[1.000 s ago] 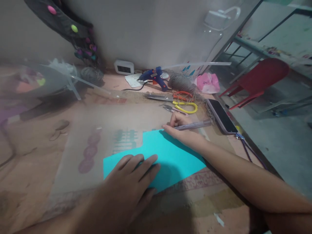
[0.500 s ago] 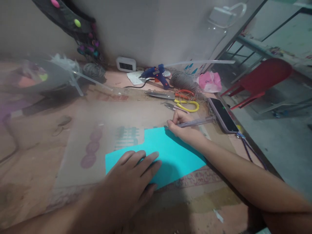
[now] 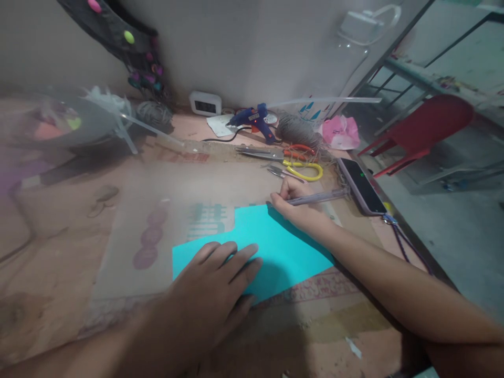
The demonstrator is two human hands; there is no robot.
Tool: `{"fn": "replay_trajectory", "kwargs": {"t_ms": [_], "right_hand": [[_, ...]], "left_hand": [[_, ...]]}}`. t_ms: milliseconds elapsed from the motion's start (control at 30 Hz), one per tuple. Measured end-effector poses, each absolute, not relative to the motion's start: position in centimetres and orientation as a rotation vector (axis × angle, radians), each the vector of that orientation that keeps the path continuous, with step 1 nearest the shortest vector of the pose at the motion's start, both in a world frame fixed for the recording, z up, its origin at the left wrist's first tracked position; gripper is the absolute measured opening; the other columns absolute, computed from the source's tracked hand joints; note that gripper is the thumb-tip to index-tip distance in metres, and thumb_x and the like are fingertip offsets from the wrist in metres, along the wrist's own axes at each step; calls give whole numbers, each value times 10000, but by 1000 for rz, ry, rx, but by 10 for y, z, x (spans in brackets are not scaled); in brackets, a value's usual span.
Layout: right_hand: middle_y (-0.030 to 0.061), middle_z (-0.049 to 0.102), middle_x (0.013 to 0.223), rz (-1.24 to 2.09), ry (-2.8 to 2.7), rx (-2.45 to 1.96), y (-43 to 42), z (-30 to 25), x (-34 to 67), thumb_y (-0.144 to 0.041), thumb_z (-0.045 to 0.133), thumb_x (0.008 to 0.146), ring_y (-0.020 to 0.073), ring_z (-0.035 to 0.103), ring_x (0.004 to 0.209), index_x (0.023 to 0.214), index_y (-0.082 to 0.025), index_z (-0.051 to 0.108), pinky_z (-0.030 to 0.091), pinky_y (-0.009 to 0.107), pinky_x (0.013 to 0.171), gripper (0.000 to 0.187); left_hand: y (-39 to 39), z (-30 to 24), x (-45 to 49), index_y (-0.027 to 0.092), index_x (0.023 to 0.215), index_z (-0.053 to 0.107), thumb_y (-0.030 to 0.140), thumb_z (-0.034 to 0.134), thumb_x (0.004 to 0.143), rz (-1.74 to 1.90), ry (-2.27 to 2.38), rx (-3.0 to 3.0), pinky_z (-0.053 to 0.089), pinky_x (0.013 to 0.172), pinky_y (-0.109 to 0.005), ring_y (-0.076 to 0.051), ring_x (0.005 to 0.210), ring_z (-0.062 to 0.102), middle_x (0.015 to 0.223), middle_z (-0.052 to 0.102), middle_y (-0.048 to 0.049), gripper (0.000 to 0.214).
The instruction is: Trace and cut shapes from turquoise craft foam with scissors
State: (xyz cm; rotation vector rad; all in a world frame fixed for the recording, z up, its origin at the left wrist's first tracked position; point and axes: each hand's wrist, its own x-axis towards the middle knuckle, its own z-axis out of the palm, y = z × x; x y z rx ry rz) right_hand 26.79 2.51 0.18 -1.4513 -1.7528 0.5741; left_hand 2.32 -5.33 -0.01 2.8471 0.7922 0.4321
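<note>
The table spreads out on every side of the turquoise card, and a printed sheet lies between the two, reaching well past the card's left end. The card is flat, with its long axis running left to right and slanting a little away towards the right; a square step breaks its far side. The left hand covers its near left part, palm down. The right hand is at its far right side, forearm along that edge, and is the nearer of the two to the far edge. Beyond the card, well apart from it, lie scissors with orange and yellow handles; off its right end is a smartphone.

A slim pen slopes in over the card's far right side, tip end towards the far edge, tail out to the right. The left fingers are loosely spread across the card, gripping nothing that shows. The right thumb and forefinger are pinched together around the pen, close to its tip; whether the point touches the card, I cannot tell.
</note>
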Motion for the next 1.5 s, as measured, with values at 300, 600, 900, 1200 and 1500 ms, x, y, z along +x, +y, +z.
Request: {"fn": "replay_trajectory", "kwargs": {"t_ms": [300, 600, 900, 1200, 1500], "right_hand": [[-72, 481, 464, 816, -1765, -1449, 23, -1, 270, -349, 639, 851, 110, 442, 416, 671, -249, 407, 284, 253, 445, 309], [-62, 368, 531, 722, -1860, -1429, 24, 11, 269, -223, 568, 752, 105, 364, 510, 580, -241, 352, 258, 256, 500, 276], [-62, 365, 524, 717, -1814, -1429, 23, 8, 271, -249, 564, 772, 106, 352, 498, 596, -243, 356, 249, 256, 483, 273], [-55, 401, 529, 661, -1750, -1523, 25, 7, 272, -283, 595, 789, 113, 374, 501, 613, -242, 389, 262, 255, 477, 274], [-52, 389, 535, 565, -1788, -1527, 26, 7, 270, -238, 593, 779, 120, 368, 519, 601, -239, 375, 260, 260, 503, 282]], "left_hand": [[-53, 1, 23, 209, 1290, 632, 369, 510, 1020, 428, 794, 2855, 365, 944, -452, -270, 1118, 556, 1384, 650, -12, 336], [-54, 1, 23, 213, 1284, 639, 376, 443, 1050, 462, 797, 2856, 340, 952, -441, -259, 1117, 545, 1369, 658, -4, 346], [-54, 0, 23, 218, 1286, 641, 375, 395, 1065, 471, 805, 2857, 324, 960, -431, -250, 1117, 542, 1372, 657, 4, 366], [-53, 1, 23, 219, 1277, 647, 385, 402, 1063, 492, 793, 2865, 320, 959, -424, -248, 1112, 546, 1356, 669, 1, 366], [-53, 2, 24, 225, 1268, 652, 376, 415, 1058, 478, 802, 2870, 342, 940, -427, -248, 1099, 552, 1345, 674, 1, 351]]}}
